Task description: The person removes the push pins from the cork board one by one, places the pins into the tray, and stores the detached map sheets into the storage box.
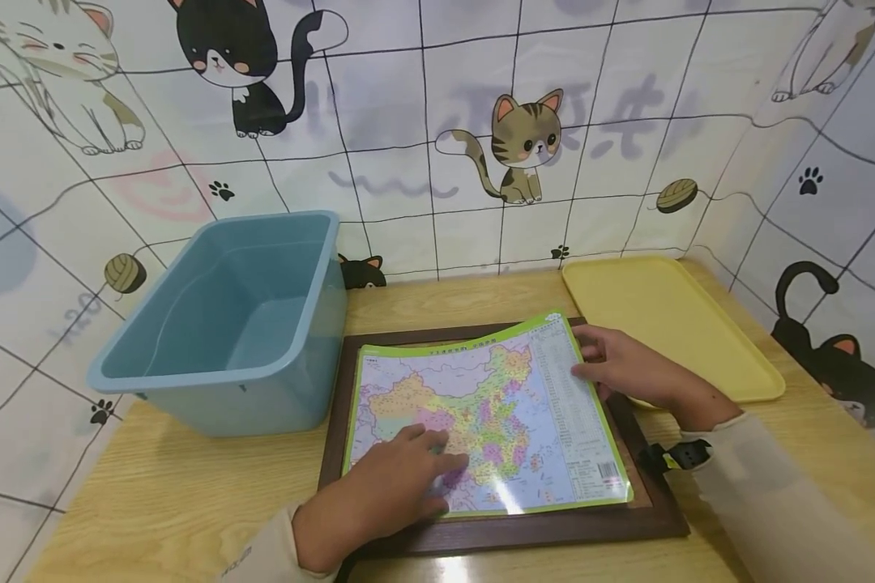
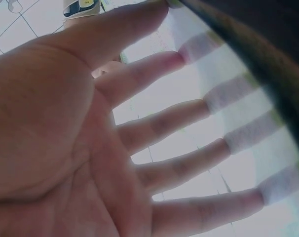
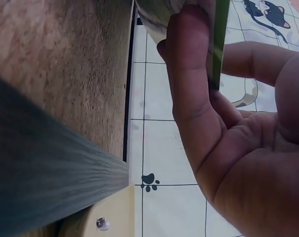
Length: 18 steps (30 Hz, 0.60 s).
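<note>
A glossy map of China [image 1: 484, 405] with a green border lies over a dark-framed cork board [image 1: 554, 530] in the head view. Fingers spread, my left hand [image 1: 397, 482] touches the map's lower left part; the left wrist view shows the palm and straight fingers [image 2: 162, 121] against the bright sheet. At the upper right edge, my right hand [image 1: 623, 364] pinches the map between thumb and fingers. That side of the sheet bows up off the board. In the right wrist view, the green edge [image 3: 219, 44] sits between the finger and thumb, apart from the brown cork surface [image 3: 85, 59].
A blue plastic tub [image 1: 277, 372] stands left of the board on the wooden table [image 1: 189, 502]. A yellow tray [image 1: 656, 300] lies at the back right, close to the board's corner. Behind the table hangs a cat-patterned backdrop [image 1: 394, 105].
</note>
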Available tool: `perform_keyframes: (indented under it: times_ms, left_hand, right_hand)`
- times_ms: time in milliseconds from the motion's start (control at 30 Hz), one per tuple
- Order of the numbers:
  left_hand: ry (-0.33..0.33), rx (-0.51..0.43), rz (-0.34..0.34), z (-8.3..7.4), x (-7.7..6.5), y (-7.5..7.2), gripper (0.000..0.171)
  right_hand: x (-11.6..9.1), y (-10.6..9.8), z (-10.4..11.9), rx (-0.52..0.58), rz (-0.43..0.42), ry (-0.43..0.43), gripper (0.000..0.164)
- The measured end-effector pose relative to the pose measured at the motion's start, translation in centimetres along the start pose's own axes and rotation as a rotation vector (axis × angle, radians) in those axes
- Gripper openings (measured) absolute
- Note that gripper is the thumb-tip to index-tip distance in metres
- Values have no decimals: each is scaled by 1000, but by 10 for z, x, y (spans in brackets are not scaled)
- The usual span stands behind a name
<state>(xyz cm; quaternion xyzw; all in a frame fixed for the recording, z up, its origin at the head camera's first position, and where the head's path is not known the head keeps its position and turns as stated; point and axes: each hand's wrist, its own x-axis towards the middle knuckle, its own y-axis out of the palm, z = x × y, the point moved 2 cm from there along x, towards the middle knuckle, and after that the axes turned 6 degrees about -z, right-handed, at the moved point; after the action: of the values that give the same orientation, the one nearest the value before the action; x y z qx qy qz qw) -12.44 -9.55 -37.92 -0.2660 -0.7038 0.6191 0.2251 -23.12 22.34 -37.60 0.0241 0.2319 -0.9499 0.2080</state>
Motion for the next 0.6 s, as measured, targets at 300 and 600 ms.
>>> perform_keyframes:
  times_ms: [300, 600]
  left_hand:
    - [-15, -23, -16, 3, -7, -9, 53]
    - [54, 135, -717, 21, -32, -52, 30]
  right_hand:
    - [-1, -4, -5, 46, 15, 3, 49]
    - [1, -10, -2, 75, -6, -14, 39]
